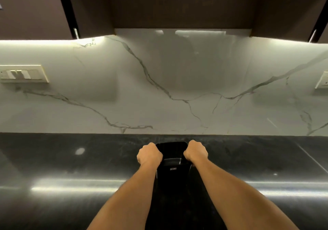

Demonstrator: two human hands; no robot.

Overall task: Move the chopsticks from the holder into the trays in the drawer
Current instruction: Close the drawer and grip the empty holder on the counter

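The black holder [173, 180] stands at the middle of the dark bench [71, 158], between its front edge and the marble wall [159, 87]. The bench runs wide to both sides. The left hand [150, 154] and right hand [195, 151] grip the holder's side rims, fingers clamped on them. Its inside is dark, and I cannot tell what it holds.

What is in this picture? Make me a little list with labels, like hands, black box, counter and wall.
left hand: curled round the left rim of the black holder
right hand: curled round its right rim
black holder: held between both hands, inside too dark to see
chopsticks: none showing
drawer: out of view
counter: dark and shiny
wall: white marble with grey veins, a switch plate at left
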